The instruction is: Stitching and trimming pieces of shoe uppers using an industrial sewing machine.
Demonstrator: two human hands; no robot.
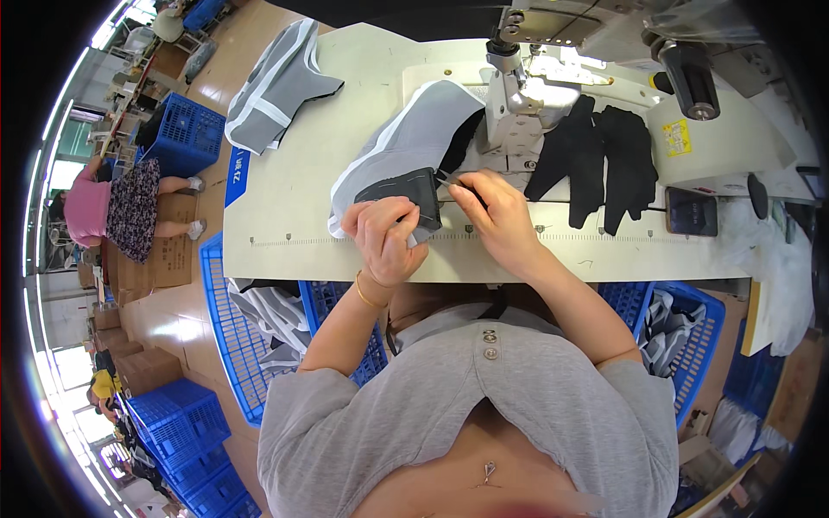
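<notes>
The thin dark thing (443, 180) at the tip of the right hand (499, 216) is too small to name. If it is sharp, a slip could poke the left hand (386, 237) or snag the grey cloth piece (406, 129). The cloth could also twist if the left hand lets go, because its far end lies loose past both hands. That end is right beside the sewing machine (511, 116), so a hard pull might make it catch there. The black cloth pieces (566, 160), beyond the right hand and to its right, could get bumped if that arm swings wide.

The left hand is curled tight around the near end of the cloth. The right thumb and finger look pinched on the thin thing.

The cloth is on the table (298, 194), under the left hand and stretching away from it. It is grey with a white edge, and its black panel (401, 188) has a pale line of stitches.
</notes>
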